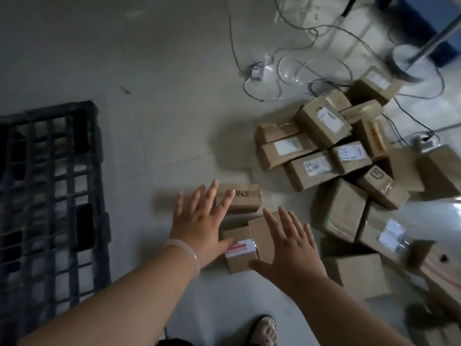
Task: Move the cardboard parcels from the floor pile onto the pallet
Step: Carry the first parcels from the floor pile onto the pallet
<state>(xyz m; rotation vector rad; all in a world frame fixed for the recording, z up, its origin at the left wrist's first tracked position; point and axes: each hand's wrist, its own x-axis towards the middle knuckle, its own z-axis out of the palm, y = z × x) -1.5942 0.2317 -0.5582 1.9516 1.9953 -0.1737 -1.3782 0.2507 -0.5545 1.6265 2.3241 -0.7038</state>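
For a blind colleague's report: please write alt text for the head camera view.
Two bare hands, left hand and right hand, reach open toward small cardboard parcels on a grey floor. A bigger pile of parcels lies to the right, an empty black pallet to the left, cables behind.

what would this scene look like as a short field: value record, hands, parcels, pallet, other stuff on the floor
left hand: open, fingers spread, over the small parcels, gripping nothing
right hand: open, fingers spread, over the same parcels, gripping nothing
nearest parcels: small box with red and white label; box with dark handwriting
parcel pile: many cardboard boxes heaped on the floor, right of the hands
pallet: dark plastic grid, left of the hands, no parcels visible on it
cables: loose wires on the floor beyond the pile
bracelet: pale, on left wrist
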